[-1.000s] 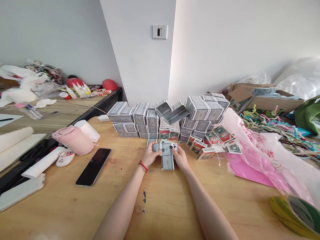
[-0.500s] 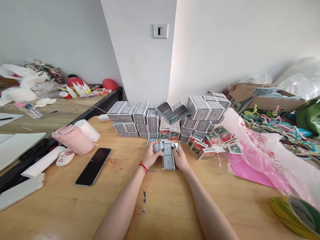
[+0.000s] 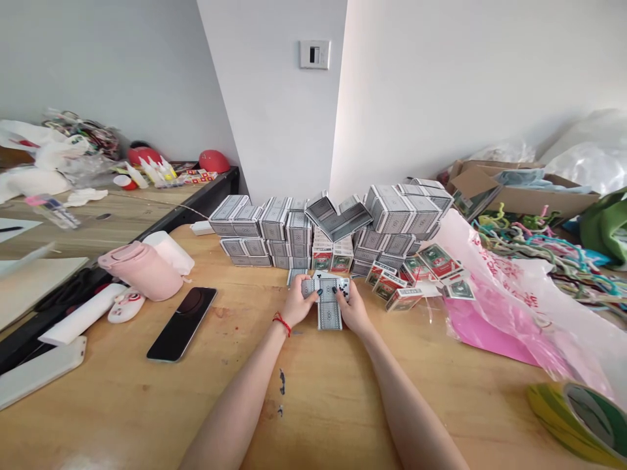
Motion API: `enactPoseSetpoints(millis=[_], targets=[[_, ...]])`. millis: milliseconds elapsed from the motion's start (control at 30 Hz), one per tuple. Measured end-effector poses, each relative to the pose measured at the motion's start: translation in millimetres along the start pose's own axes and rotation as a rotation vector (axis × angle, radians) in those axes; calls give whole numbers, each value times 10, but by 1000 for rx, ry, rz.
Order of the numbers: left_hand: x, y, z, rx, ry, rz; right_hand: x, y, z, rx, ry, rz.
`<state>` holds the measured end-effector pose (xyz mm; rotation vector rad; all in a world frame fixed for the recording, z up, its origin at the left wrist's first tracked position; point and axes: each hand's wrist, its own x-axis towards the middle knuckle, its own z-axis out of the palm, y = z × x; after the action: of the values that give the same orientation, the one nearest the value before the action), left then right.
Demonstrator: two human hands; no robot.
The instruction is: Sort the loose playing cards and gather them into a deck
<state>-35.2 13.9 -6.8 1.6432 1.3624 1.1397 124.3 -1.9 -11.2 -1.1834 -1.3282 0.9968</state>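
Grey-backed playing cards (image 3: 329,313), joined in a T-like shape, are held above the middle of the wooden table (image 3: 323,405). My left hand (image 3: 298,304) is closed on their left side, thumb on top. On the right side, my right hand (image 3: 354,309) grips the cards, its thumb by a white card face with black marks. Behind the hands stand stacked blocks made of cards (image 3: 289,228). An angled card piece (image 3: 337,219) rests on top between the stacks. Red and green card boxes (image 3: 404,297) lie to the right.
A black phone (image 3: 182,324), pink cup (image 3: 144,271) and white mouse (image 3: 126,306) lie left. Pink plastic wrap (image 3: 490,320) and yellow-green tape (image 3: 578,418) are right. A cardboard box (image 3: 563,202) and colourful cords (image 3: 533,245) stand behind.
My right thumb has shifted left over the cards, and more of the white card face shows on the right side. The view has shifted slightly.
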Motion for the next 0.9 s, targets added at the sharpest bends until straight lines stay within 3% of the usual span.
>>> enactPoseSetpoints(millis=[367,567,733,900], targets=[[3,-50,10,31,-11,30,11,30,-14,57,-71,-7],[-22,-52,-2,44,-47,119,43,0,-29,153,-37,29],[-43,-26,-48,67,-134,224,94,13,-134,301,-8,177],[-66,37,-52,208,-90,324,100,-14,-234,386,10,293]])
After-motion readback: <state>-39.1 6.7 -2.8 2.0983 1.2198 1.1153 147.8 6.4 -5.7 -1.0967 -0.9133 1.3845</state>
